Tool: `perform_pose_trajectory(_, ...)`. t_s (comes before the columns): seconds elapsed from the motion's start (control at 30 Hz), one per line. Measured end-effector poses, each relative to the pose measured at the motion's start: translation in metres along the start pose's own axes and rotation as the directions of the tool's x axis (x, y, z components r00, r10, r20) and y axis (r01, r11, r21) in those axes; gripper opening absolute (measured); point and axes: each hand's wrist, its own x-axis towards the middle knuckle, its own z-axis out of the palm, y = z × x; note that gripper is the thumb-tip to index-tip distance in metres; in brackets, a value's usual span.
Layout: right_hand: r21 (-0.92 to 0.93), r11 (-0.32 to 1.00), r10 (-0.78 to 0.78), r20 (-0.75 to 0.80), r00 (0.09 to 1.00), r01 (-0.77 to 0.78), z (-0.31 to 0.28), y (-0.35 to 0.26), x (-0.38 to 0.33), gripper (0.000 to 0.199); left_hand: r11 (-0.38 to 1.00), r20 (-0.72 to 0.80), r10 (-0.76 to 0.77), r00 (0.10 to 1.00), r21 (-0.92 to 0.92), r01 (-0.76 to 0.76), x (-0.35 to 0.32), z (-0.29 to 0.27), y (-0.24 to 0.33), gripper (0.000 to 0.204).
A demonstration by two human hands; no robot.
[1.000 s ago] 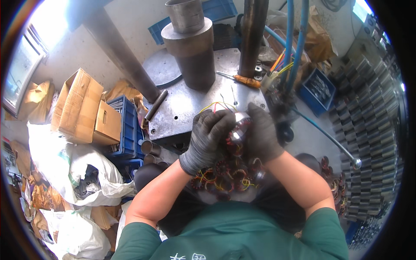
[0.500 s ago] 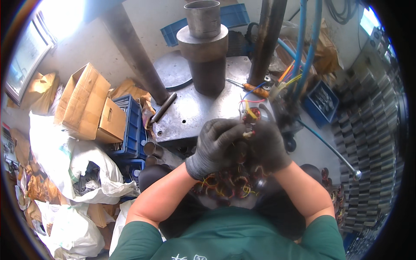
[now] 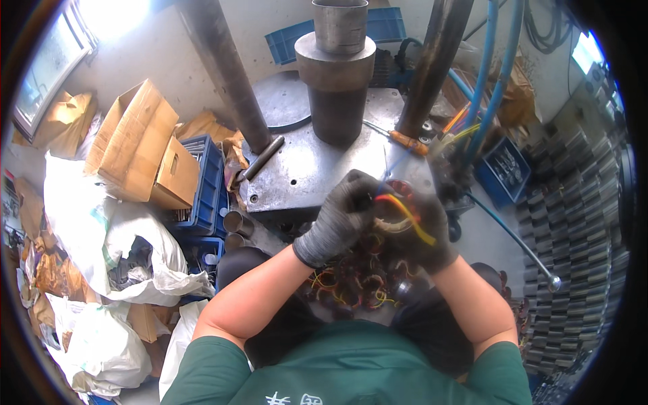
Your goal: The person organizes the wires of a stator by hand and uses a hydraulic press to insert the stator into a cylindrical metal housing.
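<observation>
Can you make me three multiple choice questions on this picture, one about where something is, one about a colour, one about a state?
1. Where does the orange-handled screwdriver lie?
A. on the grey metal plate
B. in the blue crate
C. on the white sacks

2. What colour are the gloves on both hands?
A. white
B. dark grey
C. red

3. What state is the cardboard box in?
A. taped shut
C. crushed flat
B. open, flaps up

Answers:
1. A: the screwdriver rests on the plate beside the dark column.
2. B: the left hand and the right hand both wear dark grey gloves while holding a wound coil part with yellow and red wires.
3. B: the box's flaps stand open beside the blue crate.
</observation>
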Motion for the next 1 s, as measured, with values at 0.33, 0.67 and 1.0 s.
perform_pose_trajectory(0.33, 0.123, 0.978, 0.173, -0.039, 0.984, -0.167, -0.002, 0.001, -0.001, 0.054, 0.618, 0.340, 0.223, 0.914, 0.676, -0.402, 0.002, 0.008, 0.025, 0.035)
perform_pose_trajectory(0.67, 0.187, 0.956, 0.189, 0.186, 0.964, -0.224, 0.005, -0.020, -0.009, 0.079, 0.803, -0.089, 0.082, 0.993, 0.596, -0.013, -0.006, 0.000, 0.029, 0.062)
perform_pose_trajectory(1.0, 0.080, 0.977, 0.184, 0.145, 0.972, -0.197, 0.021, -0.013, -0.009, 0.081, 0.868, -0.009, -0.327, 0.945, 0.392, 0.304, 0.002, -0.006, 0.025, 0.064)
